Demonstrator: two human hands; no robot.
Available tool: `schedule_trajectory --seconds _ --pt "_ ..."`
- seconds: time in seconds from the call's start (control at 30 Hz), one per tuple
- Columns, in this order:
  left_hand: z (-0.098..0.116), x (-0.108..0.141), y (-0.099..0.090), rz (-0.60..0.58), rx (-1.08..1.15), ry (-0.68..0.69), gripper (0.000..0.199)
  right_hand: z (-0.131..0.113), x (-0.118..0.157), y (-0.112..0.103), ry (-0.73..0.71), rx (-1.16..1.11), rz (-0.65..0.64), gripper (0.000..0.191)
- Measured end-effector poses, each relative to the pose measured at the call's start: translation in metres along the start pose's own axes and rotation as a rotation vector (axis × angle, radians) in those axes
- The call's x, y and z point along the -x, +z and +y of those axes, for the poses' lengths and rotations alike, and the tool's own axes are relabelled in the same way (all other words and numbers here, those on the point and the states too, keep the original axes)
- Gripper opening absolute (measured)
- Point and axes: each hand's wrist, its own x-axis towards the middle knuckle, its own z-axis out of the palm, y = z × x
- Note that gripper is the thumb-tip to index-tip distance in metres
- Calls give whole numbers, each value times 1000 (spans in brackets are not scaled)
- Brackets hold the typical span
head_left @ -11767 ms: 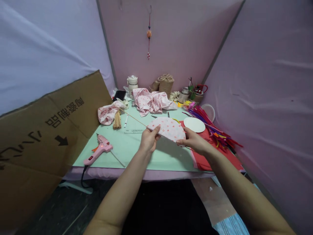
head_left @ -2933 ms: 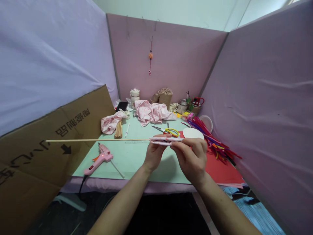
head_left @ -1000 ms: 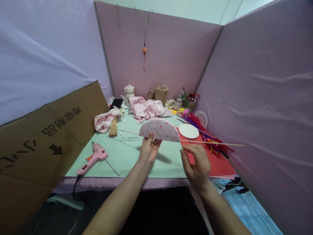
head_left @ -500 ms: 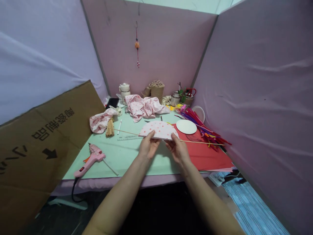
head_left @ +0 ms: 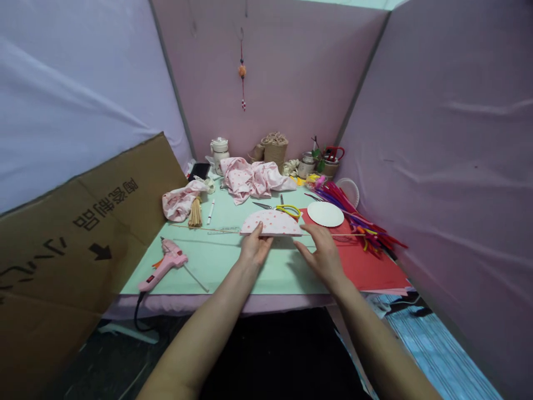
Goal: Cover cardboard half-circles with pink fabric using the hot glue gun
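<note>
My left hand grips a half-round piece covered in pink dotted fabric, thumb on top and fingers beneath. A thin wooden stick runs along the straight edge of this piece and juts out on both sides. My right hand is beside the piece's right end, thumb and fingers apart, with nothing held between them. Just behind the piece lie yellow-handled scissors. A clear ruler rests on the green table to the left.
A pink glue gun lies front left by a cardboard sheet. Red paper, a white paper plate and colourful pipe cleaners are at right. Crumpled dotted cloth and a bundle of sticks lie behind.
My right hand has let go of the fabric-covered piece and its fingers have spread. My left hand still holds the piece. The scissors behind it show more fully, and the view has shifted slightly.
</note>
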Motion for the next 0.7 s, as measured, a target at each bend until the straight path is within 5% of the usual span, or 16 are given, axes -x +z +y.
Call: schedule_trajectory --seconds 0.17,0.27,0.37,0.43,0.47,0.57,0.7 --pt "-3 3 -8 -11 -93 -12 15 27 -31 5 -140 260 -378 99" --pt "7 16 -20 -78 -331 -72 10 32 -41 18 -144 166 -521 91" --pt "30 35 -40 -266 -922 -171 10 33 -43 26 -112 188 -519 78" --pt "51 43 -51 -397 -1405 14 17 35 -42 26 -106 239 -524 69" --pt "62 44 -55 -407 -1616 223 19 36 -42 26 -109 262 -531 65" --pt "88 32 -58 -262 -2044 777 30 39 -41 24 -116 304 -542 63" --pt "97 5 -53 -184 -2302 813 23 40 -40 27 -142 286 -505 85"
